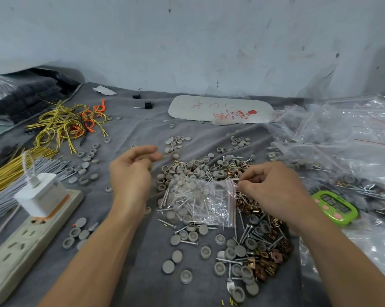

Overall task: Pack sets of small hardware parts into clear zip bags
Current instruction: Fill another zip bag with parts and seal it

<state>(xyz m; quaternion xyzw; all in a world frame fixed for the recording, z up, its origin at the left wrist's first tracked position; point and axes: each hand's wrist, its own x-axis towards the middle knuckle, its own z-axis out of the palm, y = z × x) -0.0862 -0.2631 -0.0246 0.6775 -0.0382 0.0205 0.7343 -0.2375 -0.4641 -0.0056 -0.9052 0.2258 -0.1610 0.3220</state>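
A clear zip bag [200,200] with a red seal strip lies on the grey cloth, holding screws and grey caps. My right hand [273,189] pinches the bag's red-striped mouth edge at its right side. My left hand [131,171] hovers to the left of the bag with fingers loosely curled and nothing visible in it. Around the bag lies a heap of grey round caps [187,169], silver screws [247,233] and copper-coloured clip nuts [269,260].
A power strip [20,247] with a white charger [40,193] sits at the left. Yellow and orange wires [65,125] lie far left. A pile of clear zip bags [342,134] fills the right, with a green timer [335,207] beside it. A white pouch [220,109] lies at the back.
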